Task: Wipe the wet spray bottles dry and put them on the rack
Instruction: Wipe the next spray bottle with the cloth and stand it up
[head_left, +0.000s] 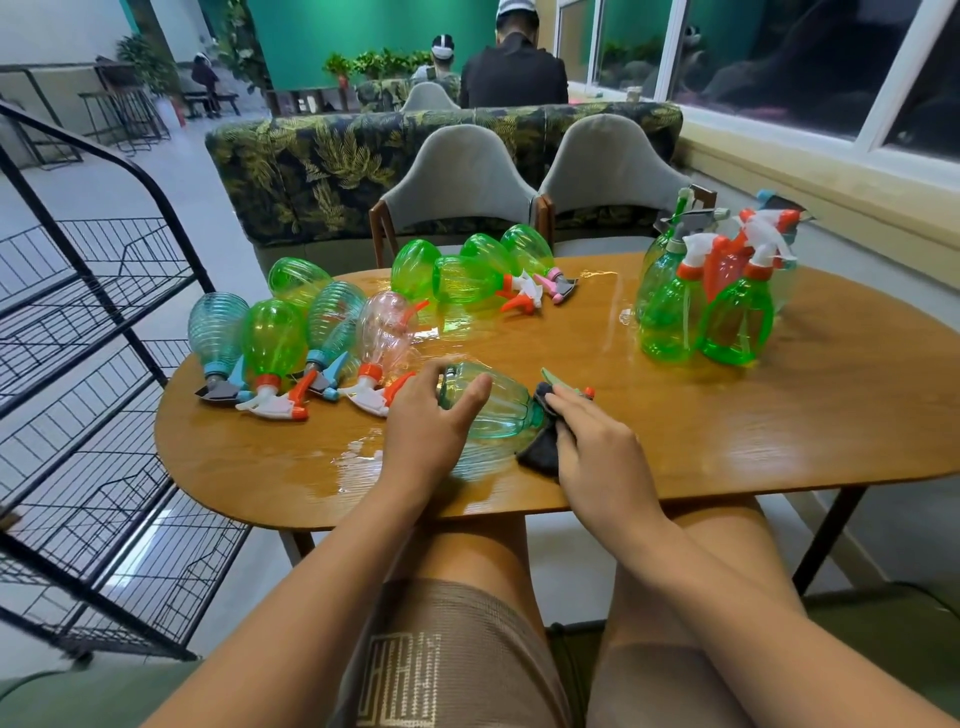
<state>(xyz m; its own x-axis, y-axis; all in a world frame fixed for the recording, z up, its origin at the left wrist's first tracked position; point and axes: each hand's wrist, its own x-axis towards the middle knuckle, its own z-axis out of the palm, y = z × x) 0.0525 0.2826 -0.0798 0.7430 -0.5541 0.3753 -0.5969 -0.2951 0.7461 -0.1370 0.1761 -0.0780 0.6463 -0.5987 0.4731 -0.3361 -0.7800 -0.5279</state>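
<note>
rack (93, 364): black wire, on the floor left of the table, shelves bare where I can see.
left row (291, 338): teal, green and pink bottles lying on the table's left end, nozzles toward me.
water (358, 467): puddle on the table near edge, just beside my left hand.
left hand (426, 426): fingers curled over the bottle's base, thumb across its side, gripping.
back row (478, 270): green bottles lying at the far edge.
bottle (498, 410): green, lying on its side, nozzle pointing right.
cloth (543, 447): dark, pressed to the bottle's neck.
right hand (597, 452): fingers wrapped over the cloth, holding it.
upright bottles (711, 301): green cluster standing at right.
table (779, 415): oval, wood.
</note>
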